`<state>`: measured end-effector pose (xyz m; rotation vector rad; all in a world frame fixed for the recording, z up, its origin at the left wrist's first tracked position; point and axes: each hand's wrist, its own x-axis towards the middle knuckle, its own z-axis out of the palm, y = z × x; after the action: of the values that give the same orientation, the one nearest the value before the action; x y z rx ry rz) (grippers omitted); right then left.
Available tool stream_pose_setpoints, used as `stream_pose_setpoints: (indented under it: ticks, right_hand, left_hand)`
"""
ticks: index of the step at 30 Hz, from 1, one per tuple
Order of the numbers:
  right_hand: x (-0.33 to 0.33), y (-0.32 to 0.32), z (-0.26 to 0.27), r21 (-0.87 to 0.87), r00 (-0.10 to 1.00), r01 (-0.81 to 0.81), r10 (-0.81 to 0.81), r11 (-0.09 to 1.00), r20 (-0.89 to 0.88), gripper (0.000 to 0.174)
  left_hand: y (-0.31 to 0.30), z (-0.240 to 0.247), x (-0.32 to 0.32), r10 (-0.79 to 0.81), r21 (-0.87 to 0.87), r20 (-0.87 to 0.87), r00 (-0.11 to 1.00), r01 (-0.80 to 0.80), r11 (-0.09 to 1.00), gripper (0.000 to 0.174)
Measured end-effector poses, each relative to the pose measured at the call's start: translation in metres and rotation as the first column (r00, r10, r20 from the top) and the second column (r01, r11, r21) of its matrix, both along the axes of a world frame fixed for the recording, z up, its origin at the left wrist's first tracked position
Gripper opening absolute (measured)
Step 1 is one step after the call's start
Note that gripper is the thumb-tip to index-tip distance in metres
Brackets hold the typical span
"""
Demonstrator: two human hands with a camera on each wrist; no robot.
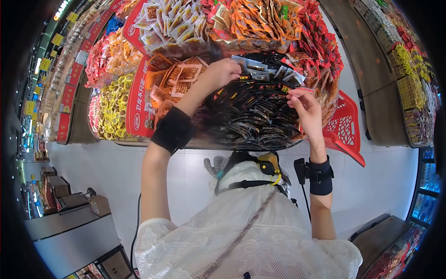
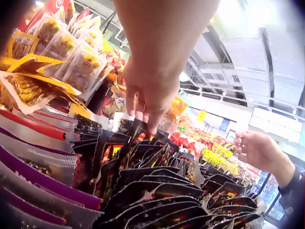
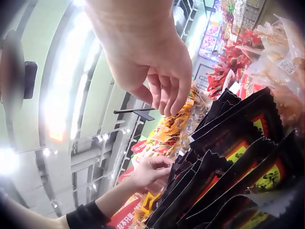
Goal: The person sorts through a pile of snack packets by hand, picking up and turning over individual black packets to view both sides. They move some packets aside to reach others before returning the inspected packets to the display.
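Note:
Black snack packets (image 1: 253, 116) stand in dense rows in the middle of the display, some with red and yellow print. My left hand (image 1: 224, 73) reaches to their back left part. Seen from the left wrist, the thumb and fingers of that hand (image 2: 151, 98) pinch the top edge of a black packet (image 2: 138, 131). My right hand (image 1: 306, 109) hovers over the right side of the rows. In the right wrist view its fingers (image 3: 167, 93) hang loosely curled above the packets (image 3: 238, 157), with nothing between them.
Orange packets (image 1: 186, 76) lie left of the black ones, white-edged packets (image 1: 179, 23) and orange bags (image 1: 262, 21) behind. Red packets (image 1: 320, 42) fill the right. A red plastic basket (image 1: 348, 121) sits at the right front corner. Shelves (image 1: 390, 88) line the far right.

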<state>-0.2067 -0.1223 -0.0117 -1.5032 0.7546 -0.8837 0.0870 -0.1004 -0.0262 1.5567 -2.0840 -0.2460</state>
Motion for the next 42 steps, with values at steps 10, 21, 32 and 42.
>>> stream_pose_setpoints:
  ticks: [10, 21, 32, 42]
  right_hand:
    - [0.015, 0.004, -0.011, 0.042, 0.998, -0.061, 0.06, 0.997, 0.03, 0.015]
    - [0.006, -0.001, -0.014, 0.058, 0.999, -0.033, 0.032, 0.998, 0.029, 0.014]
    - [0.011, 0.002, -0.022, 0.087, 0.997, -0.081, 0.081, 0.993, 0.005, 0.016]
    - [0.013, 0.006, -0.02, 0.123, 0.999, -0.048, 0.046, 0.991, 0.018, 0.014]
  left_hand:
    - [0.004, -0.016, 0.002, 0.007, 0.022, 0.139, 0.99, -0.01, 1.0, 0.011]
    - [0.008, -0.002, -0.003, 0.044, 0.024, 0.061, 0.997, -0.045, 0.999, 0.011]
    - [0.02, 0.002, -0.026, 0.031, -0.019, 0.131, 0.991, -0.028, 0.999, 0.01]
    - [0.013, -0.016, -0.028, 0.083, 0.052, 0.134, 0.987, -0.091, 0.995, 0.009]
